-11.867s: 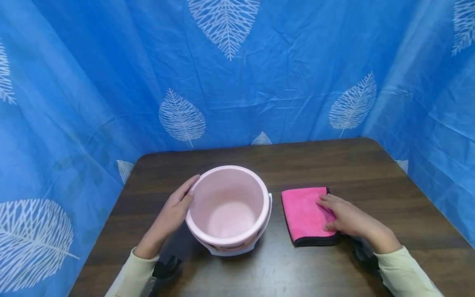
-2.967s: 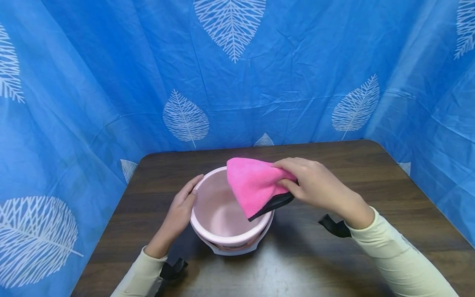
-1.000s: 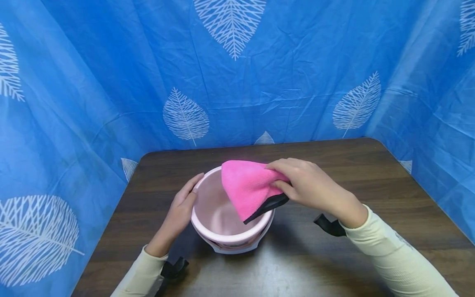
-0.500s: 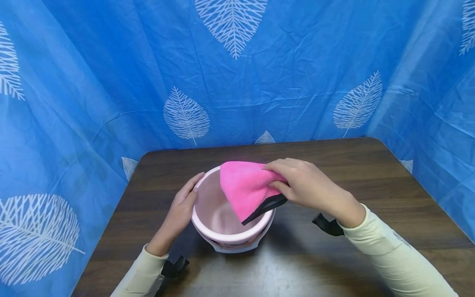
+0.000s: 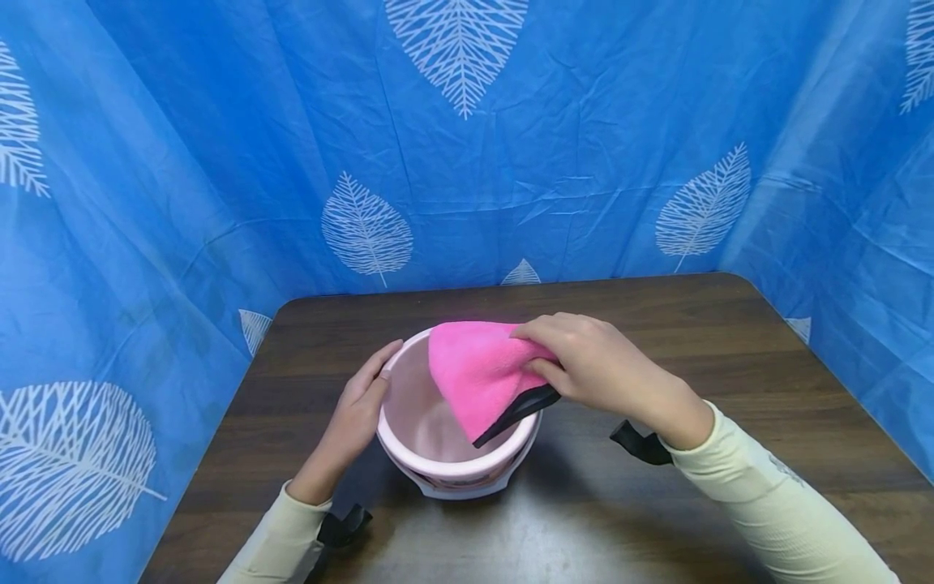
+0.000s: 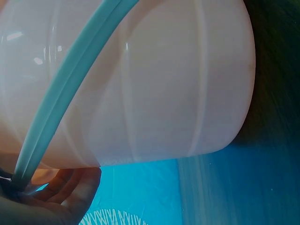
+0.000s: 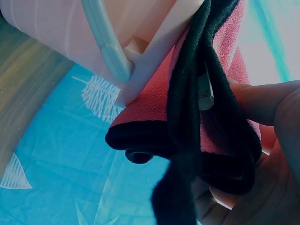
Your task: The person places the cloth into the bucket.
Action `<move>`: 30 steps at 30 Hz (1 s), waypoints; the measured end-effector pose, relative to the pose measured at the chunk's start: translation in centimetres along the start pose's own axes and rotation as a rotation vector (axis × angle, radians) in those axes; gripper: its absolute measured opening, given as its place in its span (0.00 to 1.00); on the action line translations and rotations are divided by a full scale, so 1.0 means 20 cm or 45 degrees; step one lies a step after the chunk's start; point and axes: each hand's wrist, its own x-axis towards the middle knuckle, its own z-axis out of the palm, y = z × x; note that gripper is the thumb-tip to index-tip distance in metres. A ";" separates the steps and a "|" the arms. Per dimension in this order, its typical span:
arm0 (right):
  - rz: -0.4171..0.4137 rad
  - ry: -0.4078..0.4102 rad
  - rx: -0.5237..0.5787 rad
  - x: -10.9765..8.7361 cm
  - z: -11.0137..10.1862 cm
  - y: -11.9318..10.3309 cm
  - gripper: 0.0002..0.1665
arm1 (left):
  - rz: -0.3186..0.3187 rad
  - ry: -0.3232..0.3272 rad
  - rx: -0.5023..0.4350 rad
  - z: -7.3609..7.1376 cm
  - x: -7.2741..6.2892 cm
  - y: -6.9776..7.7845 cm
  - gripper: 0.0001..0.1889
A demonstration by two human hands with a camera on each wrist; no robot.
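Observation:
A pale pink bucket point(image 5: 456, 469) stands on the table, mouth up, before me. My left hand point(image 5: 353, 418) holds its left rim, thumb at the edge and fingers along the outer wall. The left wrist view shows the bucket's ribbed side and its handle point(image 6: 70, 79) slanting across it. With thumb and fingers my right hand point(image 5: 598, 369) pinches a pink cloth point(image 5: 474, 365) with black edging. The folded cloth hangs over the right part of the bucket's mouth, hiding some of the inside. A small white tag point(image 7: 205, 91) shows between the folds in the right wrist view.
The dark wooden table point(image 5: 679, 324) extends around the bucket on all sides. Blue curtains point(image 5: 584, 162) with white leaf prints enclose its back and sides. Black straps point(image 5: 638, 444) stick out at both wrists.
Since the oldest frame, my right hand has lifted the cloth off the table and brought it over the bucket. Lately it has drifted slightly left and lower. My left hand stays at the rim.

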 end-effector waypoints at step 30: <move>-0.081 -0.018 -0.032 0.04 0.03 -0.06 0.20 | -0.006 -0.005 0.012 0.00 -0.02 -0.02 0.25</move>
